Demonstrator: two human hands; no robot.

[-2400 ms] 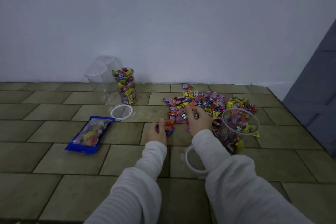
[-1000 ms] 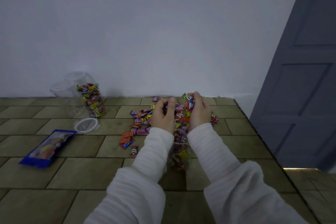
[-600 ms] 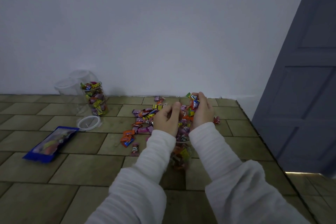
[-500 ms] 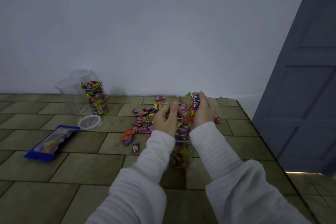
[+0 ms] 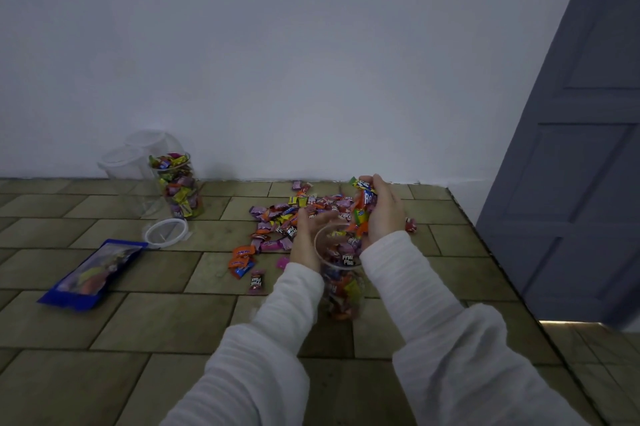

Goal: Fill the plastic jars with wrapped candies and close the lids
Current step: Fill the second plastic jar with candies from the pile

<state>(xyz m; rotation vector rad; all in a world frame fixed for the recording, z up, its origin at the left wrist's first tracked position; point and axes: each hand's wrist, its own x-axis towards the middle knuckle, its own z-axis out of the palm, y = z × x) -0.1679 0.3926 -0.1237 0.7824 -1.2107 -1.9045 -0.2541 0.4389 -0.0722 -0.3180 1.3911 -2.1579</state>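
1. The near jar (image 5: 341,282), upright on the tiled floor (image 5: 149,315), is mostly full of wrapped candies.
2. The right hand (image 5: 382,214) cups a handful of candies (image 5: 363,207) above its mouth.
3. The left hand (image 5: 306,242), fingers relaxed, rests beside its rim.
4. A second jar (image 5: 178,185) by the wall is full, its lid (image 5: 166,232) lying just beside it.

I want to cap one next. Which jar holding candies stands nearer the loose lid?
The candy jar by the wall: the loose lid lies just before it. The other filled jar stands between the hands.
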